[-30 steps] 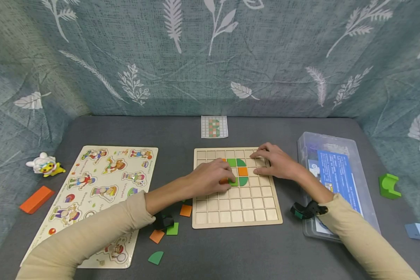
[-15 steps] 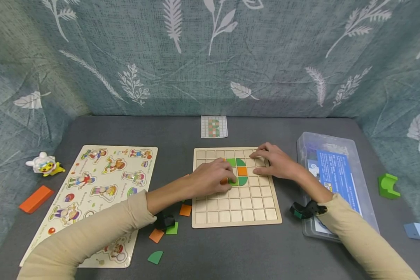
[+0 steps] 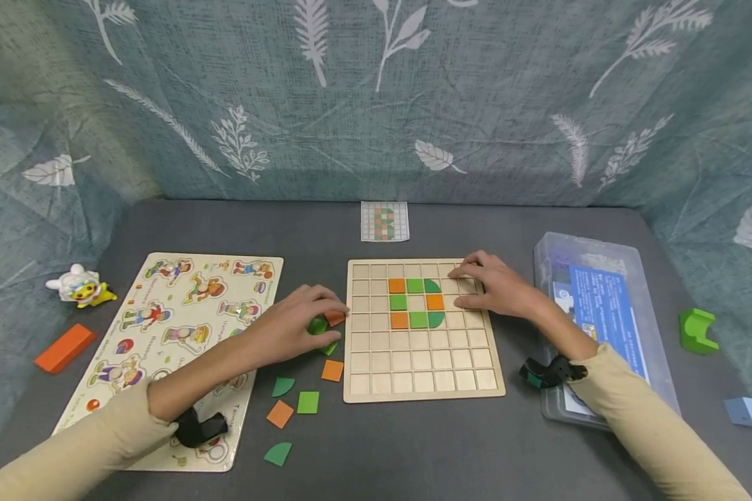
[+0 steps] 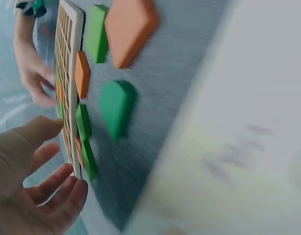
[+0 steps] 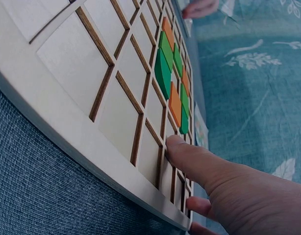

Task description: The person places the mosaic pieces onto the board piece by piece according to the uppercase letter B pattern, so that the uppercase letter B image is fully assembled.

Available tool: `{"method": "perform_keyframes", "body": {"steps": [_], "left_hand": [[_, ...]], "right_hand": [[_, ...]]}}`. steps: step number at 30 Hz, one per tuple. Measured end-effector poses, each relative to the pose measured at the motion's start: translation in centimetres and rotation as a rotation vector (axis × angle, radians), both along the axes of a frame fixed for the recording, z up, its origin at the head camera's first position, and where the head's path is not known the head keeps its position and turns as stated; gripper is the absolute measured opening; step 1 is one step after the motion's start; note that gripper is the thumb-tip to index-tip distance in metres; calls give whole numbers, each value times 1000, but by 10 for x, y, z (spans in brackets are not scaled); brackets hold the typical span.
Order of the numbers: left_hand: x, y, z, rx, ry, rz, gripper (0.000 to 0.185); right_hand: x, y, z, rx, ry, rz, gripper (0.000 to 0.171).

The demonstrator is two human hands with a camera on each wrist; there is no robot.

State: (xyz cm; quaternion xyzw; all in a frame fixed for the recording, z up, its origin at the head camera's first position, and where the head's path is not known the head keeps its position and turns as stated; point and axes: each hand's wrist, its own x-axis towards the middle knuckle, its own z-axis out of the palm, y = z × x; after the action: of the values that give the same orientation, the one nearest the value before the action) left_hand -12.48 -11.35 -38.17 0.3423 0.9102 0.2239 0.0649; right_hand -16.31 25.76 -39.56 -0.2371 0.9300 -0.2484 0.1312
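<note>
A wooden grid board (image 3: 426, 383) lies in the middle of the table. Orange, light green and dark green tiles form a ring in its upper cells, around one bare cell. My left hand (image 3: 301, 323) is just left of the board, over loose tiles; a green tile (image 3: 329, 346) and an orange tile (image 3: 335, 317) show by its fingers. In the left wrist view its thumb and fingers are spread, with nothing between them. My right hand (image 3: 498, 285) rests on the board's upper right, thumb (image 5: 177, 143) on the grid and fingers by the edge.
More loose tiles, among them a green square (image 3: 308, 402) and a quarter-round (image 3: 278, 454), lie left of the board. A picture puzzle (image 3: 182, 299) is further left. A plastic case (image 3: 652, 362) stands at right, a pattern card (image 3: 385, 221) at the back.
My left hand has left the board and moved left to the loose tiles, uncovering the ring's left column. The right hand stays in place.
</note>
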Motion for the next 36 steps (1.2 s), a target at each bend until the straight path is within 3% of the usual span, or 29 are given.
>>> {"method": "perform_keyframes", "body": {"steps": [5, 11, 13, 20, 29, 36], "left_hand": [[12, -28, 0, -13, -26, 56, 35], [22, -39, -2, 16, -27, 68, 35], [20, -39, -4, 38, -46, 67, 35], [6, -37, -12, 154, -244, 40, 41], [-10, -35, -15, 108, -320, 15, 45], [-10, -38, -17, 118, -346, 14, 48]], "right_hand": [[0, 1, 0, -1, 2, 6, 44], [0, 2, -1, 5, 13, -3, 44], [1, 2, -1, 8, 15, -4, 44], [1, 0, 1, 3, 20, -2, 44], [0, 0, 0, 0, 11, -6, 44], [1, -1, 0, 5, 13, -3, 45]]}}
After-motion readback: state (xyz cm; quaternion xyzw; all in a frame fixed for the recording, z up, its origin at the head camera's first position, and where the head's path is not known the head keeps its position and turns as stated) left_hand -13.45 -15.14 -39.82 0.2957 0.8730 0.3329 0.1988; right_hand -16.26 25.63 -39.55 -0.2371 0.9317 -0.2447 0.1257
